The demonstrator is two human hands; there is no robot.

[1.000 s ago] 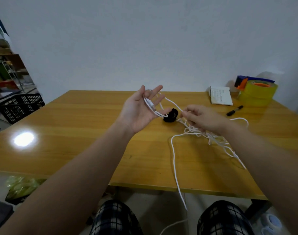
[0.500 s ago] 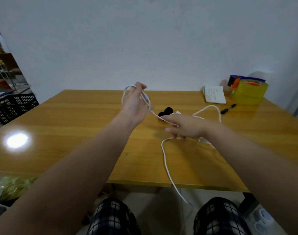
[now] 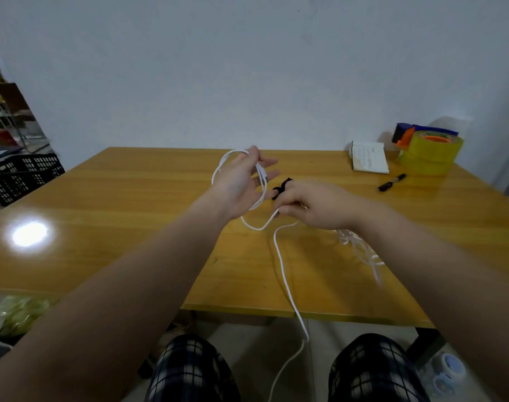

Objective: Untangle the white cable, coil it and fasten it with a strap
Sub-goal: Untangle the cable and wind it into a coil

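Observation:
My left hand (image 3: 241,184) is raised over the middle of the wooden table (image 3: 131,216), palm toward me, with a loop of the white cable (image 3: 282,265) wound around it. From that loop the cable sags down and runs to my right hand (image 3: 317,204), which pinches it between fingertips. A tangled bunch of the cable lies under my right forearm, and one long strand runs off the table's near edge toward my lap. A small black strap (image 3: 280,189) lies on the table just behind my right hand's fingers.
At the table's far right stand a yellow tape roll in a dispenser (image 3: 430,152), a white notepad (image 3: 369,158) and a black marker (image 3: 392,182). A black crate (image 3: 24,175) sits on the floor at the left. Tape rolls (image 3: 450,369) lie on the floor at lower right.
My left hand has turned palm-up with the cable loop now around it. My right hand has slid along the cable toward the left hand, and slack hangs between them.

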